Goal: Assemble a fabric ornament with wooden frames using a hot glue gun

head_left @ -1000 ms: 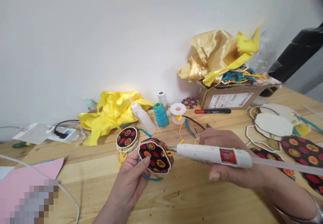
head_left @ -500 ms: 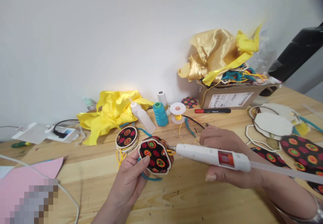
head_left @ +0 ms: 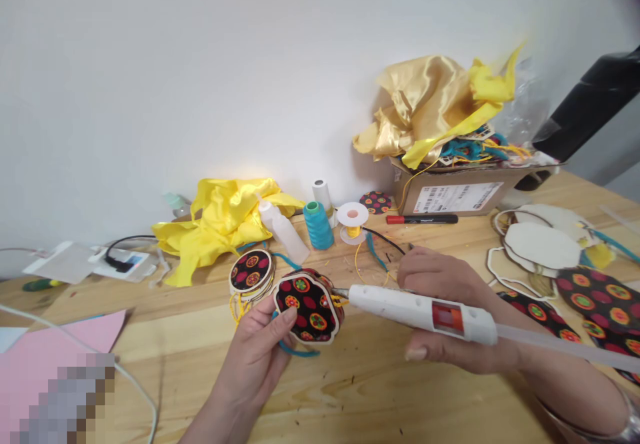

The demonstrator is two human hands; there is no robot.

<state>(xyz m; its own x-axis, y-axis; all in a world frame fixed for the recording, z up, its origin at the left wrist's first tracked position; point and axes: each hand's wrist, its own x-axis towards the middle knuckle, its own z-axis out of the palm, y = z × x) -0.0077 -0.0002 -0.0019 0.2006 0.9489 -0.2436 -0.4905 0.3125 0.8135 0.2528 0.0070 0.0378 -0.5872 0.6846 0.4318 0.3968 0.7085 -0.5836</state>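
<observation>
My left hand (head_left: 265, 341) grips a scalloped ornament (head_left: 306, 307) covered in black floral fabric with a pale rim, its thumb across the front. A teal cord (head_left: 300, 351) hangs below the ornament, and yellow cord shows at its right edge. My right hand (head_left: 445, 291) is wrapped round a white hot glue gun (head_left: 420, 311), with a clear glue stick (head_left: 565, 347) coming out of its rear. The metal nozzle (head_left: 341, 293) points left and meets or nearly meets the ornament's right edge; exact contact I cannot tell. Behind my left hand lies a round floral ornament (head_left: 251, 272).
Along the wall are yellow satin (head_left: 220, 231), a squeeze bottle (head_left: 283, 231), teal thread (head_left: 318, 226), a white spool (head_left: 353, 217) and a marker (head_left: 421, 219). A full cardboard box (head_left: 455, 187) stands back right. Pale panels (head_left: 543, 245) and floral pieces (head_left: 600, 297) lie right; pink paper (head_left: 65, 347) lies left.
Almost nothing differs. Both hands keep their hold, and the glue gun nozzle stays at the ornament's right edge.
</observation>
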